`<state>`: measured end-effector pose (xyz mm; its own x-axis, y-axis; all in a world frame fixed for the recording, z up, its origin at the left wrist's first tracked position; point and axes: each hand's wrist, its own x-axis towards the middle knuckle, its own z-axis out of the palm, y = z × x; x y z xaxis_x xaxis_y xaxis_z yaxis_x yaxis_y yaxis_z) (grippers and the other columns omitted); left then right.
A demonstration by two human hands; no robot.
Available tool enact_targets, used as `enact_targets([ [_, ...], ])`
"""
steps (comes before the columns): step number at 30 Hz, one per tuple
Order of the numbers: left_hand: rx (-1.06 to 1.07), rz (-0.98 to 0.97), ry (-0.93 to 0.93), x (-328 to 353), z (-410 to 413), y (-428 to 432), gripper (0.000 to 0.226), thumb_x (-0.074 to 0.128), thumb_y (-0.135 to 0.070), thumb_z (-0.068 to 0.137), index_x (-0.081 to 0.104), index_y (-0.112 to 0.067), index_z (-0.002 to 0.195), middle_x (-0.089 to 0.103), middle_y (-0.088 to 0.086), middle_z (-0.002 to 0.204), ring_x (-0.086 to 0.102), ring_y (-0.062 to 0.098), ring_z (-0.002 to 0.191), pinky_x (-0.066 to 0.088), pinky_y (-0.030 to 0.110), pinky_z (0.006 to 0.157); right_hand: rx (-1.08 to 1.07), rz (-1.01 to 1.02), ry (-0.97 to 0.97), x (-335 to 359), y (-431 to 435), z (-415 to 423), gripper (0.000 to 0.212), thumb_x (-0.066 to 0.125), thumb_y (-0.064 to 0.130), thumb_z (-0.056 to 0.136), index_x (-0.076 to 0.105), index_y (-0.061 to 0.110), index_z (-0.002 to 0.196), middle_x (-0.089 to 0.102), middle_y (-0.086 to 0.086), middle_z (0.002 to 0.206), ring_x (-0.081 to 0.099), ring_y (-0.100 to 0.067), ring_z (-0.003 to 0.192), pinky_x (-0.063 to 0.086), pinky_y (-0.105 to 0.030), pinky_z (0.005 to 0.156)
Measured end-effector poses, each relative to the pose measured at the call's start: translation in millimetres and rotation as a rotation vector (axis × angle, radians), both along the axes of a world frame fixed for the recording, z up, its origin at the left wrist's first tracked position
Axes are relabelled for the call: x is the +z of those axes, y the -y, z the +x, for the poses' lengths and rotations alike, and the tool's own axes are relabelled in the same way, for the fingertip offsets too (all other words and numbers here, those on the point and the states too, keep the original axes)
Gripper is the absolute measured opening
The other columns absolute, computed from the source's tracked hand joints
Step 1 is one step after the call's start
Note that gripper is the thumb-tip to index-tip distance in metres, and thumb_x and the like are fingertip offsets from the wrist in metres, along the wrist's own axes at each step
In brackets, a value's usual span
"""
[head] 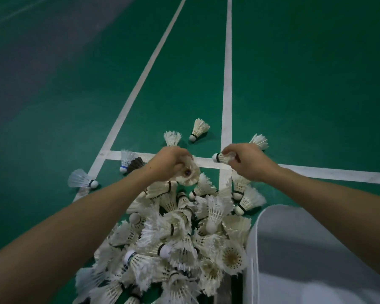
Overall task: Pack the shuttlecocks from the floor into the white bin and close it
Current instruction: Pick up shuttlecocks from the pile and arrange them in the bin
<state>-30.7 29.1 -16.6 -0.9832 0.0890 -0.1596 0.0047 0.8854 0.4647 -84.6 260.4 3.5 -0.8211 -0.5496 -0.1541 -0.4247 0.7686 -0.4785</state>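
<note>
A big heap of white feather shuttlecocks (173, 242) lies on the green court floor in front of me. My left hand (169, 163) is closed around a shuttlecock (190, 175) whose open skirt faces me, just above the far end of the heap. My right hand (248, 161) pinches another shuttlecock (223, 158) by its feathers, cork pointing left, over the white line. The white bin (253, 249) stands at the lower right beside the heap, its top open and its inside dim.
Loose shuttlecocks lie beyond the heap: one (199, 129) far ahead, one (172, 138) behind my left hand, one (259, 141) behind my right hand, two at the left (81, 179) (126, 160). White court lines (227, 84) cross the green floor.
</note>
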Motion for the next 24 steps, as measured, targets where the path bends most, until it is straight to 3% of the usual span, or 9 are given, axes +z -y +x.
enact_targets([
  [3,0.107,-0.092,0.076,-4,4,0,0.021,0.067,-0.025,0.085,0.071,-0.017,0.105,0.042,0.006,0.133,0.040,0.020,0.120,0.036,0.040,0.107,-0.010,-0.022,-0.032,20,-20,9,0.032,0.054,0.016,0.093,0.061,0.017,0.124,0.064,-0.007,0.119,0.057,-0.018,0.096,0.048,-0.032,0.088],
  [5,0.098,-0.081,0.150,-8,4,-3,0.024,0.069,-0.027,0.084,0.071,-0.017,0.106,0.030,0.008,0.146,0.029,0.026,0.134,0.028,0.046,0.112,0.011,-0.043,-0.044,29,-32,13,0.031,0.055,0.015,0.092,0.063,0.018,0.122,0.066,-0.006,0.114,0.053,-0.015,0.089,0.047,-0.030,0.084],
  [8,0.041,-0.058,0.194,-14,-4,-12,0.027,0.065,-0.025,0.088,0.069,-0.013,0.111,0.029,0.010,0.152,0.027,0.026,0.139,0.027,0.043,0.113,-0.017,-0.088,-0.045,26,-44,9,0.030,0.056,0.015,0.091,0.064,0.019,0.120,0.067,-0.006,0.106,0.054,-0.016,0.081,0.042,-0.025,0.073],
  [11,-0.042,-0.083,0.224,-21,-16,-17,0.017,0.062,-0.014,0.089,0.071,-0.017,0.104,0.059,0.006,0.126,0.054,0.020,0.116,0.043,0.037,0.100,-0.058,-0.119,-0.017,12,-47,4,0.030,0.057,0.015,0.092,0.064,0.018,0.121,0.066,-0.006,0.105,0.054,-0.015,0.079,0.038,-0.023,0.069],
  [13,-0.076,-0.107,0.234,-23,-20,-16,0.020,0.059,-0.006,0.089,0.071,-0.017,0.100,0.068,0.003,0.105,0.063,0.016,0.090,0.051,0.035,0.090,-0.058,-0.121,-0.002,4,-48,2,0.031,0.057,0.015,0.092,0.064,0.018,0.122,0.066,-0.006,0.107,0.053,-0.015,0.081,0.038,-0.022,0.071],
  [14,-0.063,-0.101,0.215,-24,-22,-15,0.022,0.057,-0.003,0.088,0.071,-0.015,0.100,0.070,0.004,0.102,0.064,0.017,0.087,0.052,0.034,0.087,-0.057,-0.122,0.005,1,-48,0,0.031,0.058,0.015,0.092,0.064,0.018,0.122,0.066,-0.005,0.107,0.053,-0.015,0.081,0.037,-0.022,0.072],
  [19,0.025,0.105,0.116,-16,-23,-15,0.022,0.058,0.000,0.088,0.068,-0.013,0.103,0.070,-0.003,0.090,0.067,0.007,0.083,0.056,0.026,0.081,-0.070,-0.143,0.012,-1,-47,-7,0.031,0.059,0.015,0.092,0.064,0.019,0.122,0.066,-0.004,0.105,0.056,-0.013,0.078,0.042,-0.024,0.071],
  [22,0.032,0.226,0.069,12,-16,-21,0.031,0.055,0.004,0.089,0.057,-0.018,0.111,0.061,-0.012,0.081,0.058,-0.009,0.069,0.049,0.010,0.060,-0.109,-0.207,0.026,11,-49,-3,0.031,0.060,0.012,0.091,0.064,0.018,0.121,0.065,-0.003,0.105,0.059,-0.008,0.072,0.052,-0.030,0.077],
  [24,0.014,0.245,0.035,37,-8,-26,0.038,0.051,0.007,0.088,0.049,-0.018,0.116,0.054,-0.009,0.070,0.050,-0.009,0.053,0.042,0.009,0.050,-0.127,-0.248,0.019,26,-54,3,0.031,0.061,0.010,0.090,0.065,0.017,0.120,0.066,-0.005,0.105,0.064,-0.015,0.072,0.057,-0.036,0.076],
])
